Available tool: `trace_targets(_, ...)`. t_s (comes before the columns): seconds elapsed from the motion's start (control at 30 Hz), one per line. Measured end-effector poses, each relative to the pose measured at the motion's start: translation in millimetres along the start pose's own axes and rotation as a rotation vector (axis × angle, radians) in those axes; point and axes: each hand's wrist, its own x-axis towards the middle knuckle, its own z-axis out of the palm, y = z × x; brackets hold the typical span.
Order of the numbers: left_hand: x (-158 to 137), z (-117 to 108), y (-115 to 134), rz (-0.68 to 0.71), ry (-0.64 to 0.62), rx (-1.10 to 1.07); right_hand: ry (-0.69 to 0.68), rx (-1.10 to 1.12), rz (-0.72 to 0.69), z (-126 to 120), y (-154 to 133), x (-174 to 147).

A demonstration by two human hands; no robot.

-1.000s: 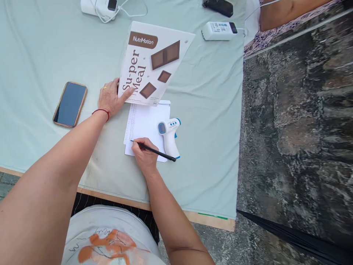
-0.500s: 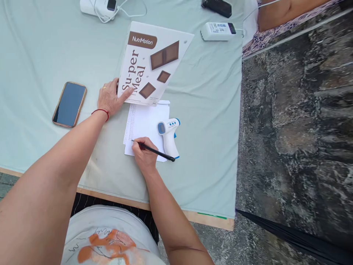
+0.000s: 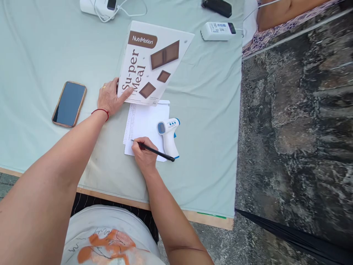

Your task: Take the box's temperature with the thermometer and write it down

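Observation:
My left hand (image 3: 112, 96) grips the lower left edge of a white and brown meal box (image 3: 162, 51), its thumb on the printed front and the other fingers hidden behind. The box is tilted, its lower end over the top of some white paper sheets (image 3: 147, 121). Small writing runs down the left side of the sheets. Closed around a black pen (image 3: 154, 150), my right hand (image 3: 146, 156) rests on the lower part of the paper, the pen's tip at the written column. A white and blue infrared thermometer (image 3: 170, 138) lies on the sheets' right edge.
A smartphone (image 3: 69, 104) in a brown case lies left on the pale green tablecloth (image 3: 204, 121). White devices with cables (image 3: 99, 8), a white power bank (image 3: 217, 31) and a black object (image 3: 217, 7) are at the far side. A person's bare limb (image 3: 284, 13) shows top right, beside a stone wall (image 3: 298, 121).

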Motion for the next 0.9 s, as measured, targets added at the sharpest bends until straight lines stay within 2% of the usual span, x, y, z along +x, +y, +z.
trace_targets(0.2,0,0,0,-0.002,-0.004,-0.013,0.068,0.039,0.035,1,1,-2)
trace_targets(0.63,0,0,0,0.0,-0.006,-0.008,0.043,-0.037,0.008,1,0,-2)
trace_targets(0.77,0,-1,-1,0.004,-0.007,0.0,0.039,-0.125,-0.153,-7,0,1)
trace_targets(0.9,-1,-2,-1,0.003,-0.005,0.004,-0.02,-0.303,-0.334,-23,10,8)
